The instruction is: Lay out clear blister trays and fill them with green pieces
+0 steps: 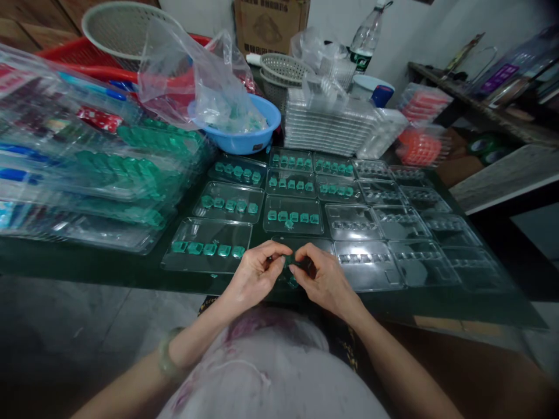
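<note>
Close to the table's front edge, my left hand [258, 273] and my right hand [325, 274] face each other with thumbs and fingertips pinched. A small green plastic piece [287, 261] shows between the fingertips, partly covered by them. Below them lies another bit of green plastic [292, 281]. Beneath and behind my hands is a clear plastic tray, mostly hidden. Left of my left hand, a clear tray [236, 230] holds a row of green pieces [210, 249]. Just beyond my hands, another row of green pieces [294, 217] sits in a tray.
Clear trays [369, 273] without green pieces cover the table's right part. At left are stacked clear packages [87, 174]. Behind stand a blue basin [244, 142] with a plastic bag, a stack of clear trays [327, 125], a bottle [367, 38] and a grey basket [126, 29].
</note>
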`<state>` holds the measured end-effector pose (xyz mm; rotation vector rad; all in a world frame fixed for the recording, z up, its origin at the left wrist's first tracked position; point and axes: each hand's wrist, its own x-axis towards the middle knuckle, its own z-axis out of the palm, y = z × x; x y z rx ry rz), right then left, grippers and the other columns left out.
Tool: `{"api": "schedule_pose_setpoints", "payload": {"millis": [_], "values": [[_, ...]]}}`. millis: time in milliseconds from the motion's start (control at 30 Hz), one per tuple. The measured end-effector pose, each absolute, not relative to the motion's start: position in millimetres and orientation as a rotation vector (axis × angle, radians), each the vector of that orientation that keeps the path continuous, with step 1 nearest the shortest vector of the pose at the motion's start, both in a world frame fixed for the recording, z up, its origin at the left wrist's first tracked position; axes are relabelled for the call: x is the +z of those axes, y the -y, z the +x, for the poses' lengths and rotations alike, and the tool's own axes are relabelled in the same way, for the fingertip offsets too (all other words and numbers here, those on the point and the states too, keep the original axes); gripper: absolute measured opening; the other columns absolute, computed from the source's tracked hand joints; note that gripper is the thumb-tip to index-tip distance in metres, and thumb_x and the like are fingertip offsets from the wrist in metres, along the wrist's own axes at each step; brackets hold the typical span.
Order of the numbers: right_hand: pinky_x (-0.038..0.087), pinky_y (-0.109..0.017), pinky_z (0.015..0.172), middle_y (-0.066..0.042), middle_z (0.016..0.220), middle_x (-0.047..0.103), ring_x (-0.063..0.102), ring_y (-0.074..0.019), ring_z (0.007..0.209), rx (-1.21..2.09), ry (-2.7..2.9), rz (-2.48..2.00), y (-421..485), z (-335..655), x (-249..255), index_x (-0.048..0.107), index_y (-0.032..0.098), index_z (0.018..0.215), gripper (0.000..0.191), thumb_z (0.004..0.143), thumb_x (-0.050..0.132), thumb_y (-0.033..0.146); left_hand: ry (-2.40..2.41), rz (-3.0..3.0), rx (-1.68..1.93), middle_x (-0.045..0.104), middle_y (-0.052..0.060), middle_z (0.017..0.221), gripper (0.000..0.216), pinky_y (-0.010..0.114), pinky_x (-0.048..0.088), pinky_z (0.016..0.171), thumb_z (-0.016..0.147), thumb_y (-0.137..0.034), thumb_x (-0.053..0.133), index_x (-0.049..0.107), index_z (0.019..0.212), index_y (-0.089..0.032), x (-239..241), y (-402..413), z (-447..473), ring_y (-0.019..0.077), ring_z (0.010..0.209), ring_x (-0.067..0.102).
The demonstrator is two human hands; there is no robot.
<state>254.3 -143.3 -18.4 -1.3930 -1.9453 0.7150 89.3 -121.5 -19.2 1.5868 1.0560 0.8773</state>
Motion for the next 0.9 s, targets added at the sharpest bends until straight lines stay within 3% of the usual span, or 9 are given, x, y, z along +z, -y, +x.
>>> {"api": "schedule_pose_setpoints", "payload": {"millis": [167,400,533,667,767,900], "values": [[0.033,-0.02,0.055,0.005,0.063,0.044,0.042,-0.0078,0.056,0.681,1.95,-1.374,148.2,255.9,-21.4,0.045,0.019,0.069,0.009,0.073,0.05,0.013,-1.073,1.927,1.055,0.059,0.005,0.087,0.019,0.026,0.045,0.073,0.081,-0.008,0.046,0.062,0.088,-0.016,-26.9,126.2,96.7,0.0143,0.081,0.056],[0.033,-0.018,0.052,0.006,0.06,0.044,0.042,-0.0071,0.054,0.815,1.816,-1.365,159.5,263.7,-11.7,0.041,0.02,0.066,0.014,0.072,0.05,0.011,-1.231,2.045,1.27,0.06,0.005,0.088,0.02,0.026,0.045,0.075,0.081,-0.007,0.045,0.061,0.088,-0.016,-34.4,115.1,95.9,0.0148,0.083,0.057],[0.036,-0.02,0.054,0.003,0.065,0.049,0.047,-0.0086,0.058,0.729,1.868,-1.406,168.2,274.0,-14.8,0.044,0.019,0.068,0.012,0.077,0.052,0.016,-1.459,1.767,1.368,0.06,0.001,0.077,0.013,0.024,0.044,0.059,0.078,-0.014,0.053,0.063,0.086,-0.017,-23.3,97.6,80.1,0.0114,0.062,0.054],[0.037,-0.025,0.058,-0.003,0.074,0.056,0.054,-0.0147,0.068,0.285,2.13,-1.642,167.4,276.1,-32.7,0.059,0.019,0.076,0.009,0.081,0.053,0.023,-1.109,1.204,1.193,0.05,-0.004,0.055,0.015,0.018,0.03,0.037,0.073,-0.022,0.063,0.063,0.087,-0.016,-10.3,94.5,82.0,0.0047,0.04,0.038],[0.04,-0.029,0.058,-0.007,0.08,0.06,0.056,-0.0193,0.073,0.097,2.231,-1.741,164.4,275.3,-44.0,0.062,0.018,0.091,0.015,0.083,0.052,0.025,-0.933,0.869,1.007,0.048,-0.005,0.053,0.018,0.014,0.024,0.034,0.068,-0.024,0.069,0.06,0.08,-0.014,-8.0,96.9,88.8,0.0036,0.04,0.038],[0.045,-0.033,0.065,-0.01,0.087,0.061,0.057,-0.0224,0.08,0.174,2.171,-1.693,164.3,277.7,-47.6,0.057,0.015,0.107,0.035,0.079,0.057,0.036,-0.781,0.682,0.809,0.052,-0.001,0.061,0.019,0.013,0.018,0.034,0.072,-0.025,0.067,0.052,0.068,-0.014,-11.6,99.5,90.7,0.002,0.043,0.037]]}}
